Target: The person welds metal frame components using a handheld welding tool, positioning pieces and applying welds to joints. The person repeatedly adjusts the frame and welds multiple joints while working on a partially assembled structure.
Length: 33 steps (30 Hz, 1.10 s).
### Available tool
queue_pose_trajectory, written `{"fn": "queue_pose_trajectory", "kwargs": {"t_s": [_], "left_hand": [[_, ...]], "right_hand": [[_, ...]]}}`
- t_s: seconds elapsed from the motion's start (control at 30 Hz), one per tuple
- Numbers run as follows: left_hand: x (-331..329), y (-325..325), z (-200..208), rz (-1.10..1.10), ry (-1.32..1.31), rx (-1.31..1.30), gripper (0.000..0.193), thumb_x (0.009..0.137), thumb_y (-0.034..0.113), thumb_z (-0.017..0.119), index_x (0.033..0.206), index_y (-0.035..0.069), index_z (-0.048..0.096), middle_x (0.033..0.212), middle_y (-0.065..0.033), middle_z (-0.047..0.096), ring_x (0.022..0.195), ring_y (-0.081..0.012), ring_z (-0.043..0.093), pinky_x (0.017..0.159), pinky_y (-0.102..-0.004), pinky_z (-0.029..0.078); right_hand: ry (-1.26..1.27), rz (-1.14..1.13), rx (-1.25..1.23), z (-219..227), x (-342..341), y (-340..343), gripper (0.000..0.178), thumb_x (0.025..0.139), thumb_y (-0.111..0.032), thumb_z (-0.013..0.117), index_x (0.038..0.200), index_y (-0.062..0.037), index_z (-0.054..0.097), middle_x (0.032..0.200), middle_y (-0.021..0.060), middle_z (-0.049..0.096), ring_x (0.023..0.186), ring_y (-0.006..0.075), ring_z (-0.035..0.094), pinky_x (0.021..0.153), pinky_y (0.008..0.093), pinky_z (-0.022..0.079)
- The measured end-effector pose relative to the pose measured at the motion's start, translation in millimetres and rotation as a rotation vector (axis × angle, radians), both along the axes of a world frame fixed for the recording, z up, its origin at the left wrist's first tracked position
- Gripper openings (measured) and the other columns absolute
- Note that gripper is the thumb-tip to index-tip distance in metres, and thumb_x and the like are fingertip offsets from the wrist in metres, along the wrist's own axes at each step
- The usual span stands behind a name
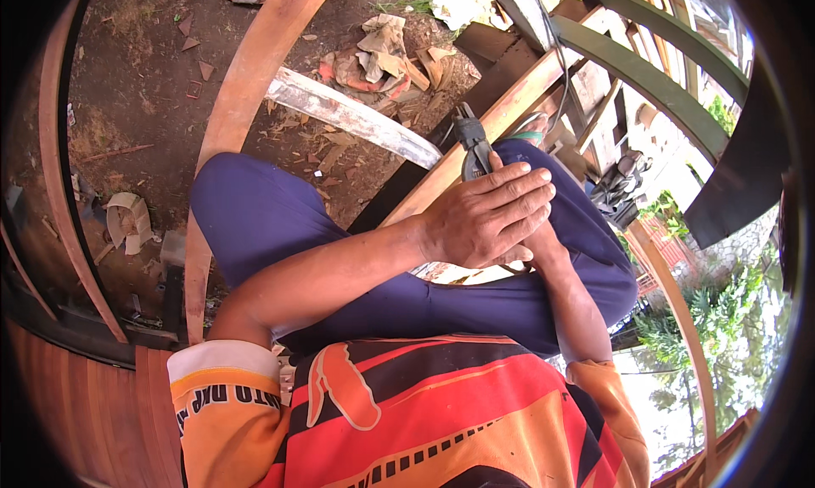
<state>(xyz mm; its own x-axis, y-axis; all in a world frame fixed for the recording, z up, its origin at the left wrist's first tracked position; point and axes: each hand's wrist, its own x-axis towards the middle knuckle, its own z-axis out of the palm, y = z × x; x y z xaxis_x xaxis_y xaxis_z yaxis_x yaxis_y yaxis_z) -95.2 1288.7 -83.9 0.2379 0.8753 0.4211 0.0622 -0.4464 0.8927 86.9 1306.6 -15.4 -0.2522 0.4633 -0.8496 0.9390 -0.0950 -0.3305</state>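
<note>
My left hand point(488, 216) lies across my right hand, its fingers stretched out side by side. Most of my right hand point(543, 240) is hidden under it; the wrist and part of the thumb side show. From between the hands a black object point(472, 138) with two narrow metal tips points up and away. A thumb rests along its side, apparently my right one, and its lower end is covered, so I cannot make out its exact kind. Both hands are over my lap, above my bent legs in dark blue trousers point(407, 310).
A wooden beam point(509, 106) runs past my legs, with a whitish board point(352, 114) meeting it. Curved wooden members point(229, 123) and green curved pieces point(654, 84) surround me. Rags and wood scraps point(382, 59) lie on the dirt. A dark bundle point(624, 182) sits right; plank flooring point(85, 394) lower left.
</note>
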Motion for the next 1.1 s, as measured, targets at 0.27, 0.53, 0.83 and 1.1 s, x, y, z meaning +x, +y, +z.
{"fn": "queue_pose_trajectory", "kwargs": {"t_s": [0.27, 0.53, 0.83, 1.1], "left_hand": [[4.3, -5.4, -9.3, -0.024, 0.166, -0.085, 0.061, 0.095, 0.045, 0.064, 0.127, -0.006, 0.067, 0.142, -0.0233, 0.061, 0.144, -0.0361, 0.049, 0.125, -0.0502, 0.033], [-10.8, 14.8, -24.4, 0.07, 0.22, -0.125, 0.061, 0.097, 0.043, 0.064, 0.126, -0.01, 0.066, 0.141, -0.0269, 0.06, 0.144, -0.0385, 0.048, 0.125, -0.0503, 0.032], [-11.3, 16.5, -35.7, 0.025, 0.282, -0.23, 0.064, 0.1, 0.046, 0.06, 0.13, -0.011, 0.062, 0.142, -0.0283, 0.058, 0.144, -0.0391, 0.046, 0.126, -0.0502, 0.029], [3.4, 8.6, -23.4, 0.086, 0.14, -0.07, 0.061, 0.094, 0.044, 0.064, 0.122, -0.01, 0.067, 0.136, -0.0271, 0.063, 0.141, -0.039, 0.051, 0.124, -0.0501, 0.032]], "right_hand": [[-0.006, 0.188, 0.1, 3.5, -10.9, -0.7, 0.048, 0.09, -0.008, 0.067, 0.137, -0.0016, 0.057, 0.121, 0.0268, 0.064, 0.105, 0.0426, 0.065, 0.091, 0.0494, 0.055], [-0.094, 0.144, 0.072, 2.0, -20.9, 3.3, 0.027, 0.095, -0.008, 0.06, 0.121, -0.0017, 0.056, 0.103, 0.0294, 0.062, 0.091, 0.0539, 0.065, 0.079, 0.0595, 0.055], [-0.152, 0.159, 0.034, 4.4, -34.0, 12.2, 0.021, 0.097, -0.008, 0.061, 0.112, 0.0063, 0.062, 0.103, 0.0332, 0.066, 0.095, 0.0522, 0.066, 0.082, 0.0567, 0.054], [0.017, 0.143, 0.13, 8.2, -7.4, 2.7, 0.022, 0.093, -0.012, 0.067, 0.112, -0.0012, 0.069, 0.11, 0.0247, 0.069, 0.1, 0.0446, 0.069, 0.087, 0.0501, 0.057]]}}
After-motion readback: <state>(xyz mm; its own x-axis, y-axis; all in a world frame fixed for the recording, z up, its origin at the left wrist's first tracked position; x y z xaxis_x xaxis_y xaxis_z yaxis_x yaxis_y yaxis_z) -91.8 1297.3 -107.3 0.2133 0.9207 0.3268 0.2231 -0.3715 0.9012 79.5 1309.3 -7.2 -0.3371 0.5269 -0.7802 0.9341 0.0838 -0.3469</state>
